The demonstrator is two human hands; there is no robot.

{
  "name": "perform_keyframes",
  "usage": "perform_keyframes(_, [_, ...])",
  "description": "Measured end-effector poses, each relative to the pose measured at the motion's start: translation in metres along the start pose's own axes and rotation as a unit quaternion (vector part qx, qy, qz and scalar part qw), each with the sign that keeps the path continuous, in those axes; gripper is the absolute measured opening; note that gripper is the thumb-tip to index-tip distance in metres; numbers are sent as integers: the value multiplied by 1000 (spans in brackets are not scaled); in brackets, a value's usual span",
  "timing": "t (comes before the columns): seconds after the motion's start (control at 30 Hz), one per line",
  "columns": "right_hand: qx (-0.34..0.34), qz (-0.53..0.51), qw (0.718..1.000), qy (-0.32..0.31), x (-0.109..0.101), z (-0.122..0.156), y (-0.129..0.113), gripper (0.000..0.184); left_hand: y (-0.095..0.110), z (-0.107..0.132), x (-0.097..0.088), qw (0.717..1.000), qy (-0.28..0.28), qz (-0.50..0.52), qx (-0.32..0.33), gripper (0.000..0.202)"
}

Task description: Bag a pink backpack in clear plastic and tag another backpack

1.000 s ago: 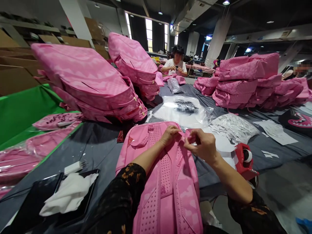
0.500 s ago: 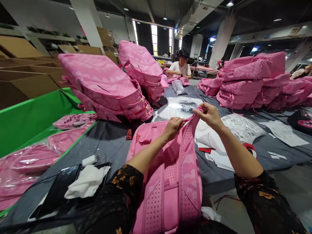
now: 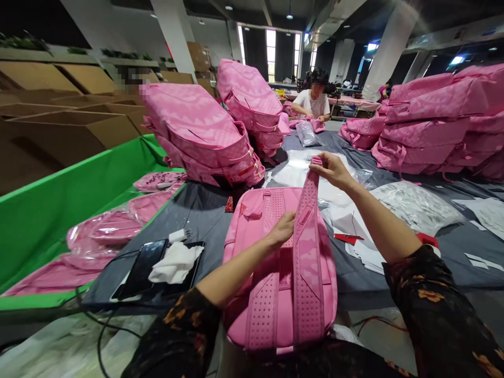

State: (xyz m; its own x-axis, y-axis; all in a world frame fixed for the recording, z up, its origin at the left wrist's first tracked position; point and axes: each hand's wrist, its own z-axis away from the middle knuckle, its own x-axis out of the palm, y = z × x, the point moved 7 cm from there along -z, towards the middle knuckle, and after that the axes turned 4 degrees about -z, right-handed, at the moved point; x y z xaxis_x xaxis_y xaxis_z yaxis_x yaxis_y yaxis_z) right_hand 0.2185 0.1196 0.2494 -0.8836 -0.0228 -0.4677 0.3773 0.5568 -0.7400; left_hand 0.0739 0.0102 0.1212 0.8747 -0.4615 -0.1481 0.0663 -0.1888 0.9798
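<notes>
A pink backpack [image 3: 285, 304] lies back side up in front of me, its padded panels dotted with holes. One shoulder strap [image 3: 309, 262] is lifted at its upper end. Pinching that end between thumb and fingers is my right hand [image 3: 331, 169], raised above the top of the bag. My left hand [image 3: 282, 230] is at the strap's left edge, partway down, over the back panel. Its fingertips are hidden behind the strap, so whether it grips cannot be made out.
Pink backpacks are piled at the back left [image 3: 197, 126] and right [image 3: 429, 126]. A green-walled bin [image 3: 79, 173] holds bagged pink items. Phones and a white cloth [image 3: 177, 262] lie left. Plastic bags [image 3: 413, 207] and papers lie right. A co-worker [image 3: 313, 102] sits across the table.
My left hand has moved down from the strap's upper end to partway along it. My right hand still holds the end, with the strap now straighter. The view has shifted left.
</notes>
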Motion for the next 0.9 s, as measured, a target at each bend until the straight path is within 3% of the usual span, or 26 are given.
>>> perform_keyframes(0.07, [40, 33, 998, -25, 18, -4, 36, 46, -21, 41, 18, 988, -55, 105, -104, 35])
perform_keyframes(0.17, [68, 128, 983, -109, 65, 2, 79, 44, -37, 97, 28, 972, -75, 110, -193, 38])
perform_keyframes(0.23, [42, 205, 967, -143, 89, 9, 95, 41, -35, 119, 19, 969, -99, 75, -212, 41])
perform_keyframes(0.3, [16, 262, 957, -123, 100, 14, 104, 38, -29, 122, -8, 969, -115, 23, -216, 45])
perform_keyframes(0.37, [12, 286, 953, -95, 104, 19, 112, 46, -21, 101, -60, 977, -43, -84, -189, 48])
perform_keyframes(0.4, [14, 289, 953, -95, 106, 21, 116, 49, -16, 82, -93, 973, 30, -160, -161, 46])
perform_keyframes(0.47, [4, 283, 953, -113, 114, 25, 120, 48, -5, 43, -159, 927, 226, -286, -90, 25])
perform_keyframes(0.53, [-23, 267, 955, -125, 121, 29, 119, 44, -18, 3, -201, 886, 323, -312, -114, 14])
perform_keyframes(0.57, [-35, 254, 959, -124, 123, 30, 117, 42, -30, -16, -214, 882, 336, -298, -143, 16])
perform_keyframes(0.7, [-45, 190, 975, -102, 122, 30, 116, 38, -70, -65, -228, 886, 343, -247, -192, 20])
perform_keyframes(0.8, [-67, 142, 983, -92, 121, 30, 112, 31, -81, -69, -227, 870, 375, -254, -194, 18])
perform_keyframes(0.9, [-86, 110, 988, -72, 121, 34, 109, 28, -78, -65, -213, 863, 379, -290, -168, 20])
